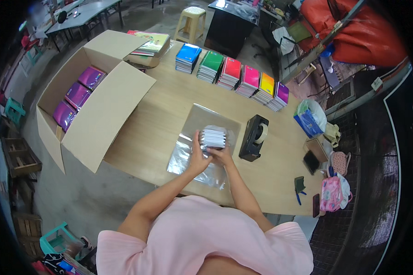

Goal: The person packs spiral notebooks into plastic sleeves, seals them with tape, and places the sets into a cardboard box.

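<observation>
Both my hands hold a small stack of notebooks (213, 138) with its white page edges facing up. Clear plastic seems to surround the stack. My left hand (199, 155) is wrapped around the stack's left side, thumb along it. Fingers of my right hand (221, 156) press on its near right side. Beneath the hands, a pile of clear plastic bags (179, 158) lies flat on the table. Just right of them stands a black tape dispenser (250, 145) carrying a roll of tape (261, 133).
Stacks of notebooks line the far edge: blue (188, 52), green (212, 61), red (231, 68), pink (249, 77), orange (266, 83), purple (282, 93). An open carton (110, 117) at left contains purple wrapped packs (78, 95). Pliers (298, 197) and a phone (316, 205) lie right, near a pink bag (331, 193).
</observation>
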The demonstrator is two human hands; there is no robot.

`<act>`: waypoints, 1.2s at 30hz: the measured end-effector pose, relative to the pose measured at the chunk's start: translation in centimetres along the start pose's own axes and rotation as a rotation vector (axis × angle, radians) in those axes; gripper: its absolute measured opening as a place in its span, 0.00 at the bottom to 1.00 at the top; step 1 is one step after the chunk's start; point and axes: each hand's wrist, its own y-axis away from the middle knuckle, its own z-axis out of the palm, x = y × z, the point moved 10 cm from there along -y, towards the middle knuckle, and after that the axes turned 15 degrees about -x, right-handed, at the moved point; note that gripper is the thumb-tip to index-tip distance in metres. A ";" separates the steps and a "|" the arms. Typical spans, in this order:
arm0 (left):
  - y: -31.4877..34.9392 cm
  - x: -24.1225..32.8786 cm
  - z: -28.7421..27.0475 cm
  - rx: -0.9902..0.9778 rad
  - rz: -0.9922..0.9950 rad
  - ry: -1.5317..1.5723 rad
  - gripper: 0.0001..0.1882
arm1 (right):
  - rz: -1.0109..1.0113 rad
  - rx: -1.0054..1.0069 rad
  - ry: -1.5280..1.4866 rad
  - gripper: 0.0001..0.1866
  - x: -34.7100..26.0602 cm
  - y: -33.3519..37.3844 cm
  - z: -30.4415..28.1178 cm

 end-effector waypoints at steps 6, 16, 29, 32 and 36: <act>2.3 5.5 -6.3 0.168 0.116 -0.374 0.49 | -0.377 0.022 0.901 0.41 -18.6 4.8 5.2; -1.1 6.4 -5.6 -0.502 0.382 -0.890 0.43 | 0.002 -0.691 1.480 0.09 -16.9 -2.0 6.0; -3.5 7.8 -4.4 -0.715 0.381 -0.895 0.46 | 0.020 -0.306 0.408 0.42 -9.7 -4.2 3.1; -2.4 8.1 -4.9 -0.377 0.444 -0.724 0.36 | -0.052 -0.249 0.468 0.60 -9.9 -4.3 2.8; -2.7 8.3 -4.3 -0.092 0.486 -0.620 0.23 | -0.051 -0.242 0.392 0.59 -9.1 -4.7 2.2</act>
